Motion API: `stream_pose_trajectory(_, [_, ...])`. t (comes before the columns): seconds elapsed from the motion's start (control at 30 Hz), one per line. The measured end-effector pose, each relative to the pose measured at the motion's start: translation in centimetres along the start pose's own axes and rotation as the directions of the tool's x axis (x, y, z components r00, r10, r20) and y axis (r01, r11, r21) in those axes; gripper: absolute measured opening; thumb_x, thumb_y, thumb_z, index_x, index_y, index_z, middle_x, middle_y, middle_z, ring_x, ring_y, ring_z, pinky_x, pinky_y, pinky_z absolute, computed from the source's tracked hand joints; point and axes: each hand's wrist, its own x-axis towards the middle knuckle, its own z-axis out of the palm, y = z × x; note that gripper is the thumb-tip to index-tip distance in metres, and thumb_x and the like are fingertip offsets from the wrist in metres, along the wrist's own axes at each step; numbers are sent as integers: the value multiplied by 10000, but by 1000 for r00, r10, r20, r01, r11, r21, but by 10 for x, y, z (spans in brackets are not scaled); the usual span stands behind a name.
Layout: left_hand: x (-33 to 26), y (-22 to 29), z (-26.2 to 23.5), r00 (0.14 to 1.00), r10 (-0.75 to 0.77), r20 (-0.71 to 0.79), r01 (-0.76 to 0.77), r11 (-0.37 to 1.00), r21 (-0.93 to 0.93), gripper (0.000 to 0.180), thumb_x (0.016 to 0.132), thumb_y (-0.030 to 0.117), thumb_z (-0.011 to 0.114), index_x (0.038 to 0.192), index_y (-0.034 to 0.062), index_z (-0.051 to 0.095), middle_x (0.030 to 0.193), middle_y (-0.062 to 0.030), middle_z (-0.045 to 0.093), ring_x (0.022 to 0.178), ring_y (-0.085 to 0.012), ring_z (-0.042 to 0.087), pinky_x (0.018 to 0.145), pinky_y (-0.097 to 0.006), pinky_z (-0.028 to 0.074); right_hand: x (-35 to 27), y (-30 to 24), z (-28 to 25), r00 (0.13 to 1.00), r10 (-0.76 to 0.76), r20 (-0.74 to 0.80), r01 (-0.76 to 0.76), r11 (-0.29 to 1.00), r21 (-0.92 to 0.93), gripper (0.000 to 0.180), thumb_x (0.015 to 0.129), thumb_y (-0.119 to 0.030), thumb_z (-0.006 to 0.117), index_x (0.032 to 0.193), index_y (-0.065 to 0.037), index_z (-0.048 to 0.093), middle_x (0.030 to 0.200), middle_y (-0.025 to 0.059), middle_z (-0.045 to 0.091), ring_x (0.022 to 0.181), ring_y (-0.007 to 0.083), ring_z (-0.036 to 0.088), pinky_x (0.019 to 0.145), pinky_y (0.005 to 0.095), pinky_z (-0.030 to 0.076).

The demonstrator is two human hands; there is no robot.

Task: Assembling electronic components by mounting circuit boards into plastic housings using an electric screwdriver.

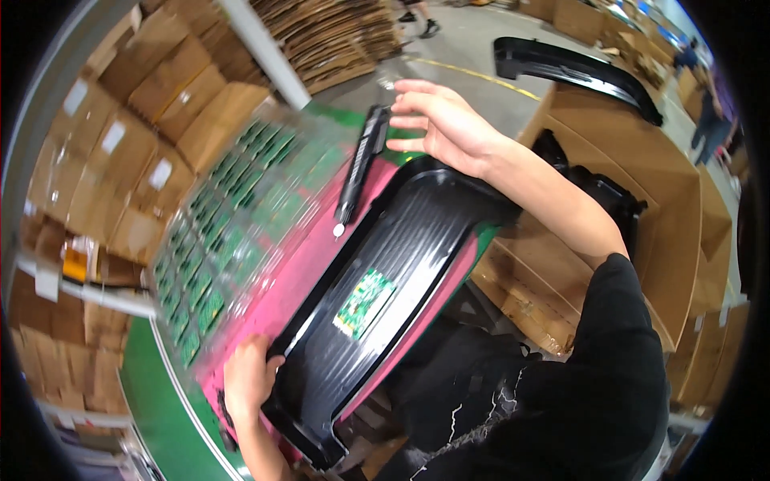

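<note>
Across a pink mat (pixel 303 258) on a green bench (pixel 152 385) lay the following, seen as I stood in the room.

Item: one long black plastic shell (pixel 413 268), hollow side up, its long axis slanting from the person's near left to far right. Glossy, with streaked highlights and fine lengthwise ribbing; raised rim; far end broadly rounded, near end squared off with a projecting corner.

Item: one rectangular green circuit board (pixel 365 303), gold-toned along one end, lying inside the shell, its length running roughly with the shell's.

Item: one slim black cylindrical tool (pixel 361 168), left of the shell's far end, its white round tip (pixel 338 230) pointing toward the person.

Item: clear glossy plastic trays (pixel 269 274) at the mat's left, holding rows of similar green boards.

Left hand (pixel 250 375): at the shell's near left rim, thumb toward the edge, fingers bent; whether it pinched the rim I could not tell.

Right hand (pixel 429 120): raised past the far end, forearm crossing above it, fingers loosely spread and pointing left beside the tool's upper end; contact unclear.

Right of the bench: one open brown cardboard box (pixel 674 200).
</note>
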Motion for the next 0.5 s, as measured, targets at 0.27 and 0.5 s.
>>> stream_pose_trajectory(0.27, [-63,-1,10,922,-177,-345,-20,868,-497,129,898,142,652,896,28,591,780,-128,661,703,-253,639,550,-348,446,69,-66,-200,463,-794,395,102,-395,-913,593,757,-122,694,1288,10,465,1236,213,531,1119,395,549,964,481,476])
stream_pose_trajectory(0.5, [-174,17,5,449,-585,-675,141,793,-593,408,902,-63,601,1303,-45,529,1163,-192,635,1044,-272,626,937,-357,496,57,-63,-393,711,-701,-54,-506,-457,-732,609,817,-104,624,1396,-72,436,1375,132,492,1321,311,445,1054,476,401])
